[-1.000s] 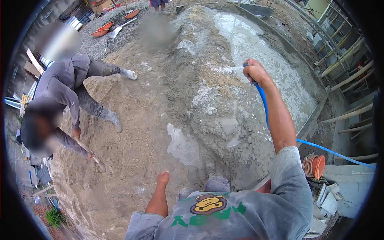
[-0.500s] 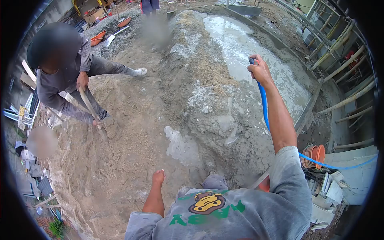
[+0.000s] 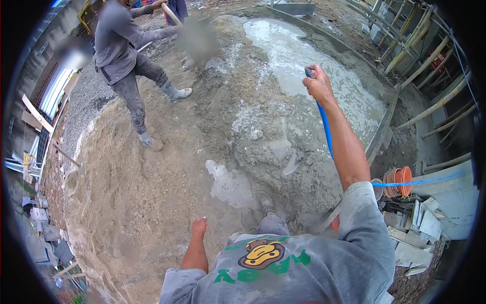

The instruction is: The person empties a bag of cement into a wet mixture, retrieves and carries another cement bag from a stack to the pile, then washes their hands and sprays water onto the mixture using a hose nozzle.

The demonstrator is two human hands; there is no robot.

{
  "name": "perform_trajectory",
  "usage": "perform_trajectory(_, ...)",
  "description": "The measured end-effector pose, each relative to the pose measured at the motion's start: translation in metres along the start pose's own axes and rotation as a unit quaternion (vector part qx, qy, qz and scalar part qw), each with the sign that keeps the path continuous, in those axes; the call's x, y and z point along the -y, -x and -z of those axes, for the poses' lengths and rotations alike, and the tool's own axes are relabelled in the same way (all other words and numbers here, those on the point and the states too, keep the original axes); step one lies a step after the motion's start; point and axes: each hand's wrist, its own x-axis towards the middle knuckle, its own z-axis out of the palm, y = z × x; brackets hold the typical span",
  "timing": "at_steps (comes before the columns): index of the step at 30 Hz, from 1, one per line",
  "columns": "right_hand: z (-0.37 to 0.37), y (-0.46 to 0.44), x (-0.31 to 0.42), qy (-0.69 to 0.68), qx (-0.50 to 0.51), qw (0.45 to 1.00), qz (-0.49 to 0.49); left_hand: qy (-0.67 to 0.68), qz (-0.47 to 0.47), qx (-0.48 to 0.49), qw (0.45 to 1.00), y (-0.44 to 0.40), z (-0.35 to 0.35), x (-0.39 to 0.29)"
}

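My right hand [image 3: 319, 87] is wrapped round the end of a blue hose [image 3: 324, 126], held out over the mound. Behind it lies a wet patch of watery grey cement [image 3: 283, 48]. I cannot make out any stream from the hose end. Low in front of my body, my left hand [image 3: 200, 226] is curled closed above the sand, with nothing visible in it. The mound of sand [image 3: 147, 202] spreads before me, brown on the left, and grey wet mix [image 3: 273, 162] covers its right part.
A co-worker [image 3: 119, 45] stands on the sand at upper left, gripping a wooden handle [image 3: 171, 14]; its far end is blurred. Stacked orange buckets [image 3: 403, 182] and broken slabs [image 3: 412, 248] lie at right. Bamboo poles [image 3: 440, 106] lean along the right side. A board [image 3: 387, 119] edges the wet patch.
The co-worker has straightened up and swung the wooden-handled tool from the sand at left up toward the top middle. My right hand has shifted slightly left with the hose; my left hand stays put.
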Motion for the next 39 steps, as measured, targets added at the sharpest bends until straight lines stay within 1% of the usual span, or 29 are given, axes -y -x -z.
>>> perform_trajectory(2, 0.001, 0.000, 0.007, 0.049, -0.032, 0.997, 0.043, 0.002, 0.011, -0.010, 1.000, -0.002, 0.001, 0.002)
perform_trajectory(5, 0.001, 0.001, 0.001, 0.074, -0.019, 0.996, 0.037, -0.005, -0.008, 0.000, 1.000, 0.000, 0.003, 0.003)
perform_trajectory(8, 0.003, 0.008, -0.009, 0.110, 0.019, 0.994, -0.009, -0.013, -0.029, 0.017, 0.999, 0.007, 0.007, 0.004)
perform_trajectory(11, 0.014, 0.022, -0.006, 0.088, 0.135, 0.977, -0.140, -0.004, -0.026, 0.018, 0.999, -0.001, 0.007, 0.016)
perform_trajectory(14, 0.012, 0.026, -0.027, 0.067, 0.117, 0.978, -0.160, 0.008, -0.021, -0.012, 1.000, -0.001, 0.003, 0.021)
perform_trajectory(17, 0.011, 0.026, -0.037, 0.022, 0.079, 0.988, -0.132, 0.001, -0.022, -0.017, 1.000, 0.002, 0.002, 0.013)
perform_trajectory(20, 0.010, 0.020, -0.033, -0.008, 0.058, 0.994, -0.088, -0.008, -0.018, 0.002, 1.000, 0.013, 0.002, -0.006)
perform_trajectory(23, 0.003, 0.012, -0.017, -0.025, 0.091, 0.992, -0.083, -0.025, -0.021, 0.002, 0.999, 0.010, -0.004, -0.013)
perform_trajectory(26, -0.013, -0.003, -0.021, 0.021, 0.070, 0.997, -0.013, -0.017, -0.030, -0.004, 0.999, 0.012, -0.015, -0.019)
perform_trajectory(28, -0.017, -0.014, -0.014, 0.025, 0.061, 0.998, -0.004, -0.008, -0.031, -0.009, 0.999, 0.016, -0.023, -0.023)
perform_trajectory(33, -0.029, -0.054, -0.003, -0.004, 0.025, 0.998, 0.062, 0.005, -0.017, -0.015, 1.000, 0.014, -0.033, -0.027)
perform_trajectory(37, -0.040, -0.092, 0.003, -0.055, -0.012, 0.994, 0.093, 0.025, 0.011, -0.017, 0.999, 0.015, -0.043, -0.033)
perform_trajectory(39, -0.049, -0.115, 0.007, -0.067, -0.049, 0.985, 0.153, 0.033, 0.019, -0.022, 0.999, 0.012, -0.049, -0.033)
